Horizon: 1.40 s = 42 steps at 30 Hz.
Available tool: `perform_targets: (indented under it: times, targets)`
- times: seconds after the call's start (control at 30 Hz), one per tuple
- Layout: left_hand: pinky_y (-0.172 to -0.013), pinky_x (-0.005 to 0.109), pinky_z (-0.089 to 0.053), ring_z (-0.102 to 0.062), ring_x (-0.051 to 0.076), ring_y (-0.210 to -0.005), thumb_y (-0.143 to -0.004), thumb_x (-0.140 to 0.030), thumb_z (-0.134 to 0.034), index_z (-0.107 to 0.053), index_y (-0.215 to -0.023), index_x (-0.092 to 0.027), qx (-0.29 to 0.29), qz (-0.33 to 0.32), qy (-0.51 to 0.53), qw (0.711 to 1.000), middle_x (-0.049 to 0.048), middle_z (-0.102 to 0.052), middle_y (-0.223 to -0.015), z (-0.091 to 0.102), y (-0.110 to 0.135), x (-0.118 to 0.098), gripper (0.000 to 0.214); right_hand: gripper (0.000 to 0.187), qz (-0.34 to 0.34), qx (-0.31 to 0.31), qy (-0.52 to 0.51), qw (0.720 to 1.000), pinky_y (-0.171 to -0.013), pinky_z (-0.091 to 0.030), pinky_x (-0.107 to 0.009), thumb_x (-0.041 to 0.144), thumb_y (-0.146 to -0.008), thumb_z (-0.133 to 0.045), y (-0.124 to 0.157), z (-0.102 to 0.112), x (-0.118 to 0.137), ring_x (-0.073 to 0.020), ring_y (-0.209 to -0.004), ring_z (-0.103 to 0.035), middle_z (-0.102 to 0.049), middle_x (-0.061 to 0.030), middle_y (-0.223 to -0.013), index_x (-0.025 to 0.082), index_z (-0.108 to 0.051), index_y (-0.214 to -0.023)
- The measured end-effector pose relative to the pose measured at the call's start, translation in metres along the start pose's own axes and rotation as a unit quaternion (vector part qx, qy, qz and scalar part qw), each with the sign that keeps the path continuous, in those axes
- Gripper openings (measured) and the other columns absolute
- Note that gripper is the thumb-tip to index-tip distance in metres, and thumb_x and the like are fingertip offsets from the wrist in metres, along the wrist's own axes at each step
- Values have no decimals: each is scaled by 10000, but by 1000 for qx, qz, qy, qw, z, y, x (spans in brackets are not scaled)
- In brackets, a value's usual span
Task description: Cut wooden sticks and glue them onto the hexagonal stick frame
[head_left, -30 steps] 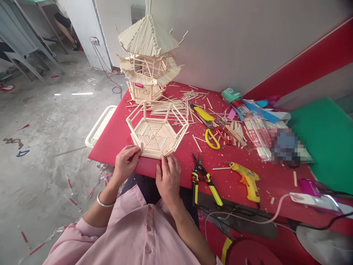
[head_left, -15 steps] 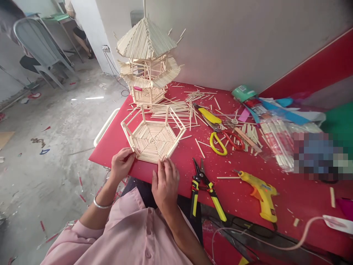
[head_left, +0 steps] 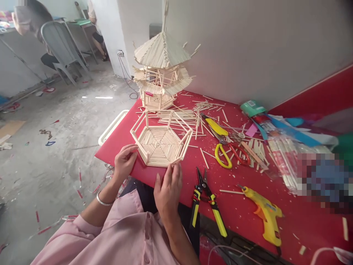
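A hexagonal base of pale wooden sticks (head_left: pixel 158 144), with short upright posts and side rails, lies near the red table's front edge. My left hand (head_left: pixel 125 162) is just left of it, fingers loosely curled, thumb a little apart; nothing shows between them. My right hand (head_left: pixel 169 189) is at the front right corner, its fingers stretched out and the thumb apart. Its fingertips touch the corner's short sticks, and they partly hide that spot. Behind the base stands a tiered stick pagoda model (head_left: pixel 163 53) with a pointed roof.
Loose sticks (head_left: pixel 179 117) are scattered behind the base. To the right lie yellow-handled scissors (head_left: pixel 223 156), black-and-yellow cutters (head_left: pixel 204 198), a yellow glue gun (head_left: pixel 264 211) and bagged sticks (head_left: pixel 284 162). A chair (head_left: pixel 59 44) and seated people are at the far left.
The view has shifted, so the table sits lower and further right. My left hand has come off the base's front left corner post; my right fingertips stay at the front right corner.
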<state>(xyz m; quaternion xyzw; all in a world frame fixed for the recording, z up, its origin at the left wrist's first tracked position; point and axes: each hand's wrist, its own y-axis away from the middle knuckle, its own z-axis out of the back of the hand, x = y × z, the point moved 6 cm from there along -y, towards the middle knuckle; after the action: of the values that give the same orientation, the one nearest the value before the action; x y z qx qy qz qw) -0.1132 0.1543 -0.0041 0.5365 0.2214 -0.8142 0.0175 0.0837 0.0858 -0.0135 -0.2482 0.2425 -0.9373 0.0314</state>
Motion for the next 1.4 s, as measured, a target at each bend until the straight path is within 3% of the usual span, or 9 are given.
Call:
perform_targets:
  times: [0.2, 0.33, 0.47, 0.67, 0.93, 1.17, 1.4]
  targets:
    - [-797, 325, -602, -661, 208, -1039, -823, -161, -594, -656, -916, -185, -39, 1, 16, 999, 109, -639, -1141, 0, -3, 0, 115, 617, 1, 5, 0, 1000, -1063, -388, -653, 321, -992, -434, 2, -3, -4, -398, -1440, -318, -360, -294, -1519, 105, -260, -1544]
    - [-818, 337, -602, -677, 184, -975, -813, -143, -591, -590, -1037, -195, -13, 5, 45, 999, 121, -604, -1235, -6, 0, 7, 230, 595, -5, 14, 20, 1000, -1040, -415, -631, 358, -988, -446, 1, -7, -11, -406, -1390, -392, -435, -308, -1453, 71, -352, -1501]
    - [-859, 357, -585, -695, 162, -857, -804, -128, -586, -561, -1143, -207, 19, 3, 22, 1000, 84, -680, -1140, -10, 4, 8, 349, 601, -9, 3, 25, 1000, -1046, -409, -626, 411, -984, -438, -4, -10, -25, -403, -1368, -425, -447, -299, -1448, 74, -393, -1480]
    - [-752, 302, -575, -684, 145, -763, -794, -107, -578, -593, -1112, -194, 20, -27, 1, 999, 81, -700, -1069, -7, 4, 5, 330, 626, -17, 5, 30, 999, -1065, -411, -596, 439, -976, -436, -11, -14, -41, -380, -1404, -393, -390, -289, -1503, 80, -378, -1486]
    - [-670, 256, -542, -648, 125, -703, -850, -149, -574, -622, -1046, -187, 10, -65, 0, 998, 51, -695, -924, -5, 5, 3, 206, 567, 0, -9, 50, 999, -1071, -424, -550, 393, -981, -436, -12, -13, -35, -353, -1387, -425, -411, -271, -1497, 81, -418, -1454]
    - [-803, 335, -555, -679, 193, -881, -866, -176, -584, -650, -998, -190, -5, -109, -43, 993, 88, -714, -1024, -2, 6, -6, 148, 440, 22, -18, 54, 998, -1036, -459, -529, 347, -981, -468, -9, -6, -20, -324, -1313, -506, -518, -233, -1417, 125, -550, -1352]
    - [-854, 358, -554, -677, 215, -959, -854, -180, -590, -660, -1026, -195, 8, -102, -59, 993, 93, -710, -1070, -5, 6, -4, 187, 394, 25, -15, 61, 998, -1018, -466, -515, 326, -984, -468, -9, -4, -15, -311, -1259, -539, -548, -220, -1381, 131, -608, -1297]
